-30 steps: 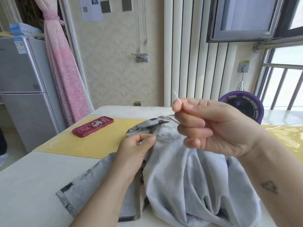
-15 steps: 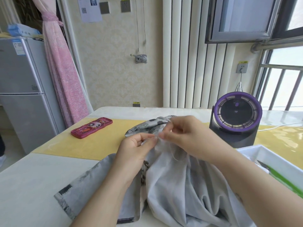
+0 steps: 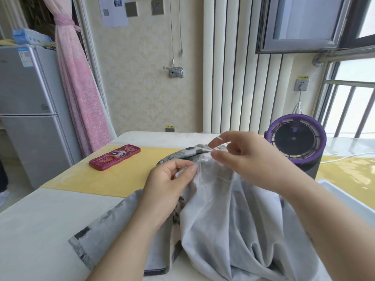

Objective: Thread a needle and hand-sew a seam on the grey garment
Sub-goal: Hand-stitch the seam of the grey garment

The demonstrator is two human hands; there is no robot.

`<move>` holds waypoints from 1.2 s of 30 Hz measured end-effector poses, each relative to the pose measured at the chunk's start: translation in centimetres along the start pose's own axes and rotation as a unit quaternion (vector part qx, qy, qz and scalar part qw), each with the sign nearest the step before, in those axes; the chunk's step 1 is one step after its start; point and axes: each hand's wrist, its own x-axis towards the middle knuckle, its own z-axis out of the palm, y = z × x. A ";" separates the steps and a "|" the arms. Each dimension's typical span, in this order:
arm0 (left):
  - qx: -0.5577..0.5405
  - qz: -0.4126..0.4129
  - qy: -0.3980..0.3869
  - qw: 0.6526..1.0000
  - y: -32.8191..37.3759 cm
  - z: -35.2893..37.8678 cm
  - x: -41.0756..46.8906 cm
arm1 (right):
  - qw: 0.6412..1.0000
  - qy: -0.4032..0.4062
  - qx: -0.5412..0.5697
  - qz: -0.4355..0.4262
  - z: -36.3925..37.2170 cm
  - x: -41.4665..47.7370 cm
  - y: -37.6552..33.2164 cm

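Observation:
The grey garment [image 3: 223, 220] lies bunched on the table in front of me, its patterned hem turned up at the far end. My left hand [image 3: 168, 185] pinches a fold of the cloth between thumb and forefinger near the seam. Just beyond it, my right hand [image 3: 243, 159] hovers over the hem, thumb and curled fingers closed on a thin needle [image 3: 210, 150] at the fabric edge, index finger lifted. The needle is barely visible. A faint thread crosses the cloth below the right hand.
A red cartoon-print case [image 3: 114, 157] lies on the yellow mat [image 3: 113, 179] to the left. A purple-rimmed fan [image 3: 296, 142] stands at the back right, with a white tray [image 3: 345, 201] in front of it. A grey fridge [image 3: 30, 118] stands beyond the table's left edge.
My right hand came down from its raised position, where it held the needle up, to the garment's hem. The left hand kept its pinch on the fold.

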 end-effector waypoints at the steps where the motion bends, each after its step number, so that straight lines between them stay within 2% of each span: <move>1: -0.001 0.015 -0.011 1.000 0.3 0.0 -0.1 | 0.999 -0.015 -0.045 -0.010 0.0 0.0 0.5; 4: 0.006 0.052 -0.035 0.998 0.9 -0.1 -0.3 | 0.995 -0.058 -0.076 0.009 -0.1 -0.1 0.9; 7: 0.059 0.072 -0.032 0.995 0.8 -0.4 0.0 | 0.992 -0.048 -0.115 0.017 -0.7 0.2 1.5; 9: 0.084 0.073 -0.015 0.994 0.5 -0.3 0.0 | 0.987 -0.047 -0.154 0.023 -0.8 0.3 1.6; 13: 0.057 0.044 0.005 0.997 0.1 -0.5 0.2 | 0.978 -0.044 -0.200 0.042 -0.5 0.4 1.5; 19: 0.067 0.016 0.030 0.997 -0.1 -0.4 0.3 | 0.982 -0.026 -0.180 0.055 -0.9 0.2 1.7; 23: 0.065 0.008 0.045 0.997 -0.1 -0.5 0.4 | 0.991 0.024 -0.134 0.015 -1.2 -0.2 -0.2; 25: 0.058 0.002 0.044 0.997 0.0 -0.4 0.3 | 0.990 0.001 -0.138 -0.005 -0.8 -0.7 -1.3; 27: 0.045 -0.005 0.042 0.998 0.0 -0.3 0.3 | 0.984 -0.057 -0.166 -0.012 0.2 -1.0 -1.8; 30: 0.024 -0.013 0.049 0.998 -0.1 -0.2 0.3 | 0.969 -0.124 -0.215 0.011 1.4 -1.3 -1.5; 36: -0.004 -0.029 0.053 0.998 -0.4 -0.1 0.4 | 0.963 -0.117 -0.238 0.039 1.9 -1.4 -1.2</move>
